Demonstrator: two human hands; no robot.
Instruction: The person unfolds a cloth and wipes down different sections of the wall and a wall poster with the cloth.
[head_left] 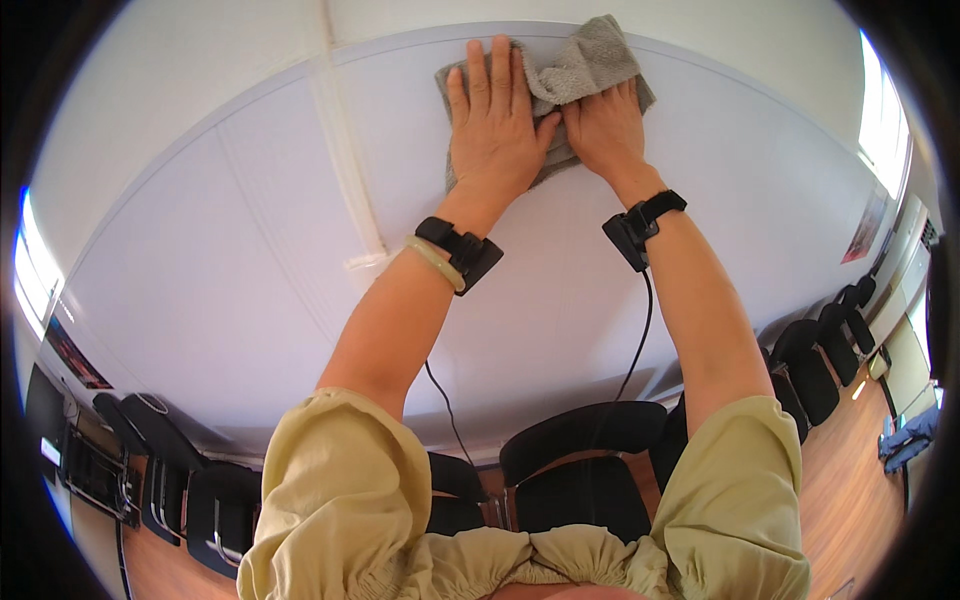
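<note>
A bright window (38,270) is noted at far left, with black chairs (228,510) ranged below it. A broad white panel (240,250) is observed across the middle. On the left forearm, a pale bangle (433,262) is worn just beside a black strapped device (470,257). The left hand (495,140) is laid flat on a grey cloth (597,65), its fingers extended and slightly parted, with nothing clasped. The cloth is positioned against the panel at its upper edge, bunched between and above the hands. The right hand (607,132) is placed on the cloth with its fingertips covered by a fold; whether the fold is gripped cannot be told. A second strapped device (630,235) is fitted at the right wrist. At far right, a blue garment (912,437) is seen.
</note>
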